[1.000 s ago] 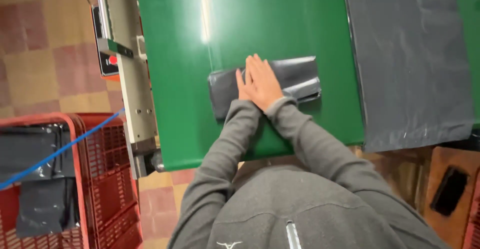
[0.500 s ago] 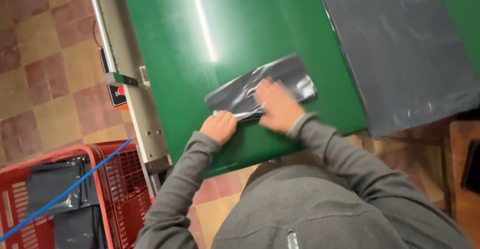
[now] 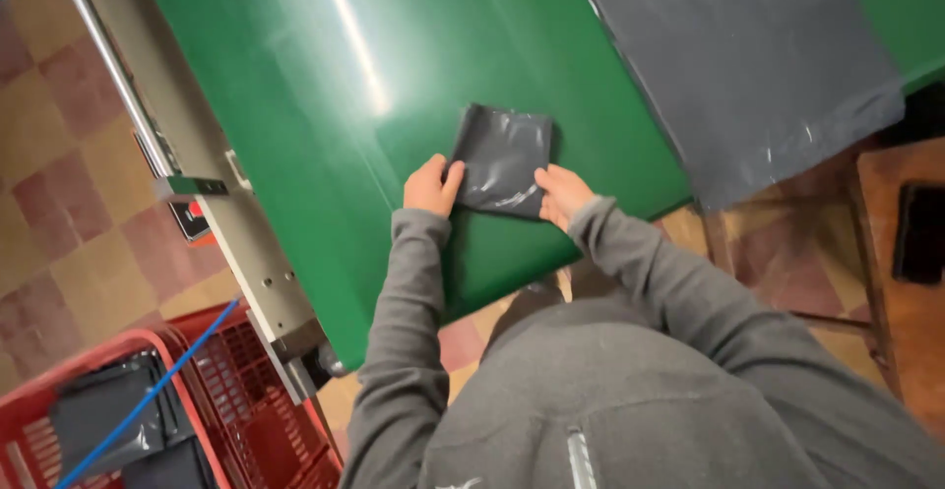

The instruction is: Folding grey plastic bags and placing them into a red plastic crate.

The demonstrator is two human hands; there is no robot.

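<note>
1. Green table top (image 3: 295, 105) is carrying a folded grey plastic bag (image 3: 502, 159) near its front edge.
2. Left hand (image 3: 430, 186) is pinching the bag's near-left corner.
3. Right hand (image 3: 561, 194) is pressing the near-right corner; both are equally near.

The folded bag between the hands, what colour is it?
Dark grey and glossy folded bag, seen in the head view.

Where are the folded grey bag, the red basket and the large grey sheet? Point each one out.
folded grey bag (image 3: 504, 159), head view, middle of its top face.
red basket (image 3: 258, 391), head view, its mesh side wall.
large grey sheet (image 3: 733, 66), head view, its flat middle.
</note>
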